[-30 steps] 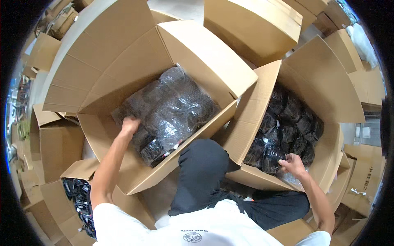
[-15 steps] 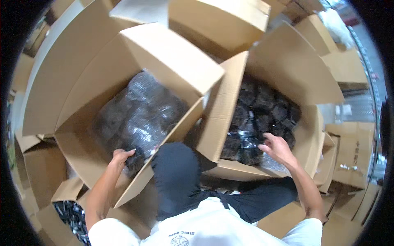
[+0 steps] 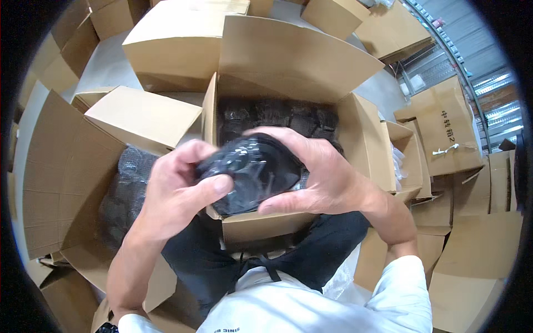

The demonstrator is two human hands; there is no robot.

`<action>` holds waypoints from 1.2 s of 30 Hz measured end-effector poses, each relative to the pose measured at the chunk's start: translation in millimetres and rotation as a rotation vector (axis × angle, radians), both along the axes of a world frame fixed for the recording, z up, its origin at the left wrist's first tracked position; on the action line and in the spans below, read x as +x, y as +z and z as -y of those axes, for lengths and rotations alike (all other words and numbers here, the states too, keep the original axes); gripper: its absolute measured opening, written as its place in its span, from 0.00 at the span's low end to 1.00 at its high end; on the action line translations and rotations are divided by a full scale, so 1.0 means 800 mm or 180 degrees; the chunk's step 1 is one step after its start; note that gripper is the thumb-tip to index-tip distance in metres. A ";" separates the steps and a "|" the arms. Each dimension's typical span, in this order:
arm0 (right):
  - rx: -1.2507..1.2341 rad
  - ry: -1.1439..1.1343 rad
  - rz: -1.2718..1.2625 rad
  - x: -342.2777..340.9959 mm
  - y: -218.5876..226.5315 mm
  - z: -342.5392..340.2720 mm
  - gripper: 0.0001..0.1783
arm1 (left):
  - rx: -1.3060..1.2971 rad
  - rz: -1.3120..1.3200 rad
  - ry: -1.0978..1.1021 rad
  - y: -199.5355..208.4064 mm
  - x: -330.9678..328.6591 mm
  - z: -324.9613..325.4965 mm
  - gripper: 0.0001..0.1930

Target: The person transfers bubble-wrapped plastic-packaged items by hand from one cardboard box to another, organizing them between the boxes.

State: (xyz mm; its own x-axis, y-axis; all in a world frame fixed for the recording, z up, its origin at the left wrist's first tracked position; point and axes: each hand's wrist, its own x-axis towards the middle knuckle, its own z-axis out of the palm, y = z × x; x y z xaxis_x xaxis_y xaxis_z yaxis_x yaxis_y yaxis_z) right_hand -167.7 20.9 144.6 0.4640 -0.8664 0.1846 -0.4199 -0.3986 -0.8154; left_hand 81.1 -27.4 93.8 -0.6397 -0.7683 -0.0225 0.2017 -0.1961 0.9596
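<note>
Both my hands grip a rounded black bundle in shiny clear plastic (image 3: 250, 173), whose exact kind I cannot make out. My left hand (image 3: 176, 188) clasps its left side, the thumb lying across the front. On the opposite side, my right hand (image 3: 319, 175) wraps over the top with its thumb below. The bundle is held above the near side of an open cardboard box (image 3: 300, 53), partly hiding similar dark wrapped bundles (image 3: 266, 112) packed inside. Left of it, a second open box (image 3: 72, 166) contains more dark bundles under clear wrap (image 3: 125, 186).
A closed-looking carton (image 3: 172, 61) stands beyond the boxes. At right are a small open box with clear plastic in it (image 3: 408, 161) and a larger carton with a white tie (image 3: 444, 127). Clear wrap (image 3: 340, 283) lies beside my right leg.
My left hand has come up out of the left box, and my right hand has left the right box. Both now hold a black bundle together. The view has swung right.
</note>
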 end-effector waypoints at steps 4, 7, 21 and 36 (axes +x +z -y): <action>-0.0057 -0.0732 -0.2059 -0.095 -0.077 -0.032 0.41 | -0.0469 0.1058 0.1060 -0.036 0.007 0.011 0.20; 0.1921 -0.1619 -0.1211 -0.215 -0.184 -0.052 0.35 | 0.0058 0.1127 0.1551 -0.064 0.105 0.038 0.18; 0.3488 -0.1893 -0.1524 -0.251 -0.287 -0.085 0.21 | 0.0249 0.4672 0.1850 -0.463 0.349 -0.036 0.41; 0.1518 -0.1802 -0.0605 -0.080 -0.125 -0.017 0.28 | -0.0982 0.1964 0.2843 -0.196 0.252 0.054 0.06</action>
